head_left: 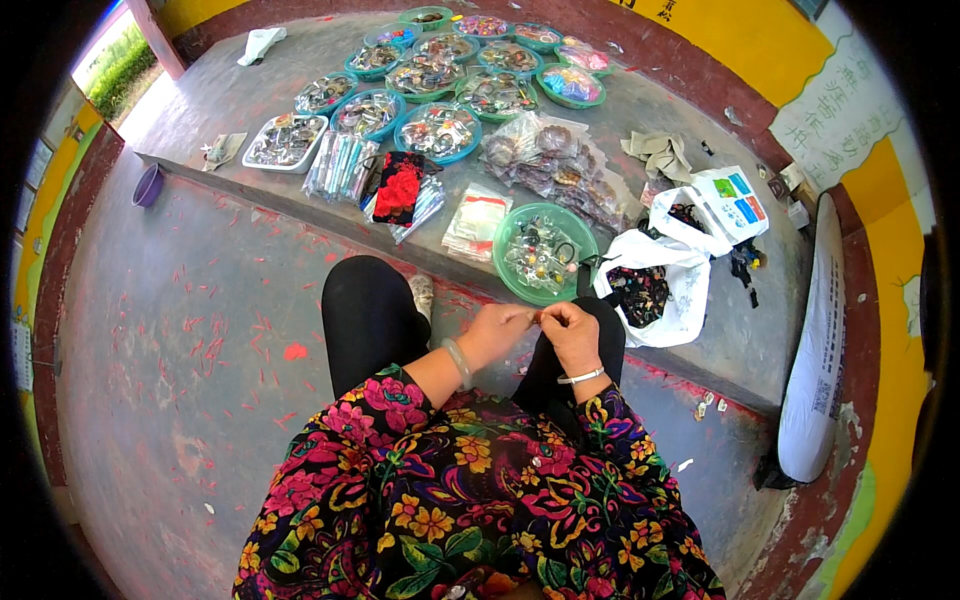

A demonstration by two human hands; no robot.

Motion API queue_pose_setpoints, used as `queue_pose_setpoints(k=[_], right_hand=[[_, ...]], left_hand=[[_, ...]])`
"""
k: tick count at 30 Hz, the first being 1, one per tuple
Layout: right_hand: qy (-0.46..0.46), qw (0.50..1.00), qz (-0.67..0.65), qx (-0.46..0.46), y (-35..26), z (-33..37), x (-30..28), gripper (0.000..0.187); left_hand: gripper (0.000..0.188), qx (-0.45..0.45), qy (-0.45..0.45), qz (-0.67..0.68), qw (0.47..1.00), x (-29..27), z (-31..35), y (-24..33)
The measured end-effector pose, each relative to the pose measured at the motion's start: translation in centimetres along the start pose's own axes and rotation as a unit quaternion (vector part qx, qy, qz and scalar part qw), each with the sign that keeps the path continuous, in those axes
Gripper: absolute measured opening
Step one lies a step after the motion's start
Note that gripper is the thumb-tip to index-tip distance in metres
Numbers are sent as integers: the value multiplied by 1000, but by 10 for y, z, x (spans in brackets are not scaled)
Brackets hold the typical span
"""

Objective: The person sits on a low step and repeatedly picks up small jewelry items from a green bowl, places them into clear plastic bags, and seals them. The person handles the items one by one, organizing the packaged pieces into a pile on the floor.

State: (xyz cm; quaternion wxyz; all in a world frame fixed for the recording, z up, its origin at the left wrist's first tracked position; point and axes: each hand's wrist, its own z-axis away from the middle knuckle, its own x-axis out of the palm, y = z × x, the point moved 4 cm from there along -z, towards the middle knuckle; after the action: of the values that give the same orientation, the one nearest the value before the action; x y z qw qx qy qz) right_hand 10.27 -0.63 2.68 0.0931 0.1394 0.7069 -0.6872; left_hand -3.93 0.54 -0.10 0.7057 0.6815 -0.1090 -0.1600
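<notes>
Above my knees, my left hand [497, 331] and my right hand [572, 342] meet fingertip to fingertip. Both pinch at something tiny between them, too small to name; a speck of red shows there. Just beyond my hands stands a green basin [508, 272] with small clear packets and dark hair ties inside. An open white plastic bag [690, 300] full of small dark pieces leans to the right of the basin. To the basin's left lies a stack of flat clear bags [477, 222] with red edges.
Several basins of packaged small goods, such as a blue-rimmed basin [437, 135], cover the raised ledge. A white tray [284, 143], clear bags of brown items [560, 165] and a second white bag [722, 205] sit there too. Red scraps [295, 352] litter the lower floor, left.
</notes>
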Motion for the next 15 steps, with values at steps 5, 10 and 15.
queue_pose_setpoints(k=[5,10,15], right_hand=[[-15,986,-141,83,16,-3,-17,5],[-10,979,-174,108,20,1,-52,6],[35,970,-212,119,39,21,-109,6]], left_hand=[[26,-99,-6,247,964,-1,-1,6],[26,-125,-16,343,931,-3,-2,-1],[25,-129,-22,383,915,-6,0,5]])
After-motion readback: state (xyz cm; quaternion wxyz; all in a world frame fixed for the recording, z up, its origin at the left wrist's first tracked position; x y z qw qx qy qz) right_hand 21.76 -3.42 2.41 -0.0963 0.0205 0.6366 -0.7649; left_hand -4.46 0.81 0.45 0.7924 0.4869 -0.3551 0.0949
